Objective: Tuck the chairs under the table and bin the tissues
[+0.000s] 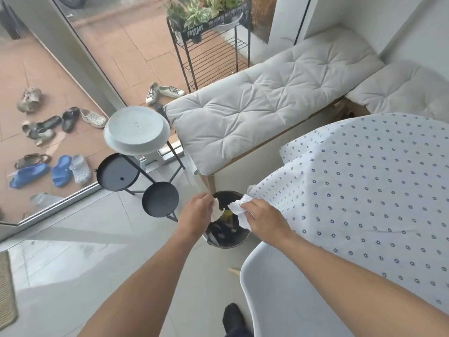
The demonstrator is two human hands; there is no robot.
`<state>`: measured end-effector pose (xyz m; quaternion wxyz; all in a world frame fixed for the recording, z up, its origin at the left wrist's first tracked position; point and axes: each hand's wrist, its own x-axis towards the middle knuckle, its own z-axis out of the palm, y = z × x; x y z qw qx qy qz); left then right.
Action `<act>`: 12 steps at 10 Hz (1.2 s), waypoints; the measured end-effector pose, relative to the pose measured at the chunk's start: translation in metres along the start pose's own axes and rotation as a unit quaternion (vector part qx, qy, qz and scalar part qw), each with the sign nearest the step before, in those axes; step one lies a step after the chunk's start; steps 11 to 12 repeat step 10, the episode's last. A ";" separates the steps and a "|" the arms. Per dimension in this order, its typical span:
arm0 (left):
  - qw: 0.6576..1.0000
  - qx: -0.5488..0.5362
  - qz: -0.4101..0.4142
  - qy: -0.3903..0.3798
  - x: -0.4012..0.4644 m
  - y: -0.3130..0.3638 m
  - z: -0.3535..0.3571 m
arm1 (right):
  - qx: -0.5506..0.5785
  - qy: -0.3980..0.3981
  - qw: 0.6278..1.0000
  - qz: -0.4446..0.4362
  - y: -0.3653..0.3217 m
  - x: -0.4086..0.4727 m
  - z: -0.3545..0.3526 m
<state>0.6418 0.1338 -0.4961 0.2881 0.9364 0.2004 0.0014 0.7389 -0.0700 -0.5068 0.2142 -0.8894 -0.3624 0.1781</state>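
The left hand pinches one crumpled tissue, and the right hand is closed on a bigger tissue; both hang right over the open black bin on the floor beside the table. This looks like the binning step, with the drop itself not yet done. Next, both hands need only let go so the wads fall inside. A white chair stands at the table edge, near the bin

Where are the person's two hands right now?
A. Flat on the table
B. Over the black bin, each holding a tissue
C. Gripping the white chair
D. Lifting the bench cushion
B: the left hand and right hand each hold a tissue above the open bin.
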 end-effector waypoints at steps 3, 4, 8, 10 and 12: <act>0.995 -0.025 -0.068 -0.072 0.049 -0.127 0.149 | -0.095 -0.133 0.986 0.014 0.079 0.062 0.175; 0.990 -0.011 -0.091 -0.106 0.067 -0.153 0.198 | -0.096 -0.148 0.984 0.032 0.101 0.085 0.215; 0.950 0.123 -0.076 -0.276 0.091 -0.187 0.256 | -0.168 -0.249 0.951 0.074 0.132 0.110 0.274; 0.945 0.170 -0.066 -0.271 0.071 -0.164 0.207 | -0.161 -0.245 0.951 0.100 0.102 0.088 0.229; 0.945 0.170 -0.066 -0.271 0.071 -0.164 0.207 | -0.161 -0.245 0.951 0.100 0.102 0.088 0.229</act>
